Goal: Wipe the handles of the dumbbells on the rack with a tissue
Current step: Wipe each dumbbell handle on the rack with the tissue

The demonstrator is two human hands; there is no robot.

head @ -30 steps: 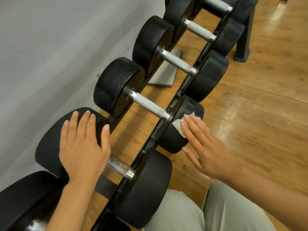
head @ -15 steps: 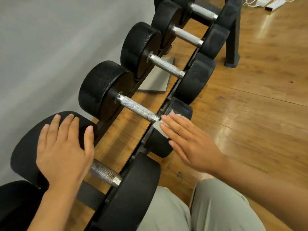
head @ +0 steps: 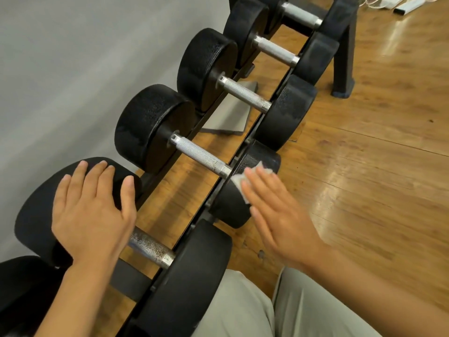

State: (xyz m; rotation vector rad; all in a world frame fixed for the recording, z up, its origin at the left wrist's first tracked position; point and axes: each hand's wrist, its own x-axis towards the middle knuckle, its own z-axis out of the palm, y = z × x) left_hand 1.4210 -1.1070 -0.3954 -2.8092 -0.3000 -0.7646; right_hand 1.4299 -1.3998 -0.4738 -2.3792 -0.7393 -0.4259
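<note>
Pressing a white tissue (head: 239, 184) with the flat, straight fingers of the right hand (head: 279, 215) against the near head of the second dumbbell (head: 245, 186) on the black rack (head: 194, 221), just beside its knurled handle (head: 200, 155); resting the left hand (head: 93, 215), fingers spread and holding nothing, atop the nearest dumbbell's far head (head: 38, 215), above the wooden floor (head: 364, 166).

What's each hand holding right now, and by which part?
Neither grips anything. The right hand presses the tissue flat under straight fingers against a dumbbell's near head. The left hand rests flat on the nearest dumbbell's far head.
</note>
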